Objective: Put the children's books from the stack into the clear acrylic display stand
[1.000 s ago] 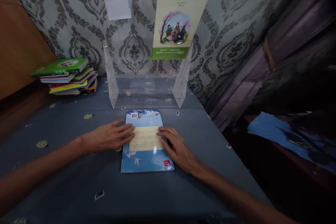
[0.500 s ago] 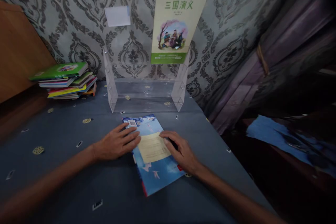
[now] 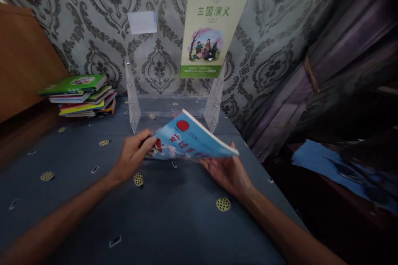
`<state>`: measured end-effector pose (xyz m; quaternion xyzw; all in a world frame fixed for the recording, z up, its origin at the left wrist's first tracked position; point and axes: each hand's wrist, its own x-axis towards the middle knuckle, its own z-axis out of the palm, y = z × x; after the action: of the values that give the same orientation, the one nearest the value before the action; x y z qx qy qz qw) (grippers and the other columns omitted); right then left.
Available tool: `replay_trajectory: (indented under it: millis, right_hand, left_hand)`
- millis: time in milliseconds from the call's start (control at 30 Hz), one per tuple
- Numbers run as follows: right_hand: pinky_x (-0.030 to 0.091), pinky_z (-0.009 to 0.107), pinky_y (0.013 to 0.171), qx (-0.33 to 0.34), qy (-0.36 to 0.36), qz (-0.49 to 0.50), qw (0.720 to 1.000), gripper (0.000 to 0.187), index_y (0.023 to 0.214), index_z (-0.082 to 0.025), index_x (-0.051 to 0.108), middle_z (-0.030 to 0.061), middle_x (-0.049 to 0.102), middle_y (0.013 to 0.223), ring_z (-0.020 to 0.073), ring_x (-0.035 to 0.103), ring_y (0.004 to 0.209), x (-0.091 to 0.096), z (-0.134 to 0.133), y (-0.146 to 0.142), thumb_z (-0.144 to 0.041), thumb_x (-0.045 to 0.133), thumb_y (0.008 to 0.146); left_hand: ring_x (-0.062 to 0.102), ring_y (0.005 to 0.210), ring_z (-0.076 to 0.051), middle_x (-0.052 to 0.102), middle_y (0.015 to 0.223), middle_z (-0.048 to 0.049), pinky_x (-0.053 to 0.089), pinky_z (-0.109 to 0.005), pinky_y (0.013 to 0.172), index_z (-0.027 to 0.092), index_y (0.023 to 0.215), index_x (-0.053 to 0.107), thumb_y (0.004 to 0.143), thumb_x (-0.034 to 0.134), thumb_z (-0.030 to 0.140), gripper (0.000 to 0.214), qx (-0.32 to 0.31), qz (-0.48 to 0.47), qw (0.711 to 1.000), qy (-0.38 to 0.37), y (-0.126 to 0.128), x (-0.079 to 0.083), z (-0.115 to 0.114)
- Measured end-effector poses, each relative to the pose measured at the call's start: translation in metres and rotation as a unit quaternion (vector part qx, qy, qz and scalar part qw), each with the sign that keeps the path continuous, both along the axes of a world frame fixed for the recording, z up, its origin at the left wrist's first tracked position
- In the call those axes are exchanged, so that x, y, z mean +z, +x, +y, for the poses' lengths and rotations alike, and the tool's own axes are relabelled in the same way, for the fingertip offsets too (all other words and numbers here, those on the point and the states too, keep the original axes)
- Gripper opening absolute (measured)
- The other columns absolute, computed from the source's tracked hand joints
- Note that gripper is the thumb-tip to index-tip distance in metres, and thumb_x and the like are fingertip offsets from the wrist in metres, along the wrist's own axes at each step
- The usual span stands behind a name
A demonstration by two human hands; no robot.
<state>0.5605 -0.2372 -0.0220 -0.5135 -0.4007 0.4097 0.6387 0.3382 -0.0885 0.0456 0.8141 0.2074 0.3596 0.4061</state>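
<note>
A thin blue book (image 3: 190,140) with a red dot and red lettering on its cover is lifted off the table and tilted, cover side up. My left hand (image 3: 134,154) pinches its left edge. Under its right side my right hand (image 3: 228,169) holds it with the palm up. Just behind stands a clear acrylic book stand (image 3: 172,99), with a pale green book (image 3: 209,29) upright in its right part against the wall.
A stack of colourful books (image 3: 81,95) lies at the back left of the dark blue tablecloth (image 3: 174,223). A wooden panel (image 3: 21,58) rises at the left. Purple curtains (image 3: 326,62) hang at the right, beyond the table's edge. Patterned wallpaper is behind.
The blue book lay flat, back cover up, under both hands. It was turned on the table, then lifted and flipped over, and its front cover shows now.
</note>
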Motion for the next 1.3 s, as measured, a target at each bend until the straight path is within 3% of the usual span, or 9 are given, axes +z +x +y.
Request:
replay_trajectory:
  millis: [67,167,300,400,533,733,967,1133,1300]
  right_hand:
    - [0.057,0.041,0.082,-0.014,0.031,-0.040,0.999,0.076,0.109,-0.024,0.067,0.0101,0.075,0.097,0.0268,0.070,0.097,0.006,0.004,-0.006,-0.086,0.031,0.084]
    - [0.056,0.038,0.081,-0.025,0.051,-0.111,0.992,0.052,0.104,-0.025,0.069,0.0047,0.073,0.089,0.0227,0.068,0.087,0.021,0.011,-0.014,-0.071,0.062,0.081]
    - [0.054,0.030,0.064,-0.017,0.040,-0.114,0.992,0.041,0.086,-0.021,0.068,0.0007,0.066,0.072,0.0147,0.059,0.063,0.039,0.021,-0.019,-0.061,0.063,0.086]
    - [0.047,0.024,0.046,0.009,-0.010,-0.043,0.999,0.046,0.074,-0.019,0.062,-0.0016,0.059,0.061,0.0105,0.051,0.049,0.032,0.029,-0.018,-0.064,0.067,0.081]
    - [0.038,0.020,0.035,0.032,-0.098,0.007,0.995,0.049,0.066,-0.019,0.057,-0.0048,0.052,0.051,0.0075,0.043,0.039,0.002,0.037,-0.013,-0.064,0.076,0.068]
    - [0.036,0.018,0.032,0.024,-0.136,-0.006,0.990,0.044,0.065,-0.019,0.056,-0.0059,0.050,0.050,0.0073,0.044,0.041,-0.023,0.044,-0.004,-0.058,0.077,0.066]
    - [0.043,0.024,0.038,-0.007,-0.135,-0.150,0.979,0.028,0.085,-0.019,0.062,-0.0050,0.056,0.054,0.0115,0.051,0.039,-0.021,0.049,0.006,-0.047,0.062,0.081]
    - [0.052,0.030,0.061,-0.117,-0.107,-0.372,0.915,0.027,0.109,-0.018,0.067,0.0031,0.071,0.071,0.0185,0.067,0.059,-0.012,0.042,0.017,-0.029,0.052,0.090]
    - [0.056,0.039,0.079,-0.064,-0.015,-0.482,0.874,0.030,0.118,-0.019,0.065,0.0098,0.075,0.101,0.0236,0.071,0.086,-0.010,0.052,0.012,-0.028,0.046,0.097]
  left_hand:
    - [0.048,0.053,-0.011,0.055,0.060,0.0025,0.038,-0.021,0.049,0.018,0.068,0.057,0.089,0.057,0.054,0.041,0.031,-0.025,0.996,-0.082,-0.002,0.001,0.003]
    - [0.052,0.052,-0.013,0.058,0.061,0.0024,0.043,-0.022,0.048,0.020,0.074,0.057,0.082,0.062,0.063,0.045,0.055,-0.063,0.973,-0.214,-0.001,0.000,0.007]
    - [0.061,0.056,-0.017,0.064,0.065,0.0003,0.050,-0.026,0.051,0.019,0.080,0.059,0.073,0.069,0.065,0.047,0.054,-0.084,0.930,-0.355,0.001,-0.010,0.007]
    - [0.064,0.061,-0.017,0.067,0.069,-0.0020,0.051,-0.025,0.053,0.017,0.082,0.061,0.067,0.075,0.060,0.048,0.052,-0.054,0.912,-0.404,-0.005,-0.025,0.009]
    - [0.064,0.056,-0.015,0.066,0.066,-0.0016,0.049,-0.022,0.047,0.015,0.080,0.062,0.065,0.078,0.058,0.048,0.017,0.083,0.898,-0.432,-0.021,-0.047,0.019]
    - [0.062,0.044,-0.014,0.064,0.053,-0.0002,0.052,-0.023,0.045,0.019,0.072,0.054,0.074,0.069,0.060,0.044,-0.067,0.204,0.902,-0.375,-0.030,-0.060,0.031]
    - [0.060,0.040,-0.015,0.062,0.049,-0.0002,0.046,-0.021,0.039,0.020,0.067,0.053,0.080,0.062,0.051,0.035,-0.020,0.255,0.925,-0.281,-0.023,-0.060,0.044]
    - [0.059,0.052,-0.015,0.062,0.057,-0.0011,0.044,-0.023,0.052,0.020,0.064,0.055,0.089,0.053,0.039,0.031,0.029,0.235,0.971,-0.038,-0.022,-0.054,0.053]
    - [0.062,0.094,-0.023,0.067,0.096,-0.0064,0.048,-0.035,0.085,0.020,0.097,0.065,0.097,0.041,0.029,0.026,0.080,0.239,0.949,0.190,-0.004,-0.068,0.065]
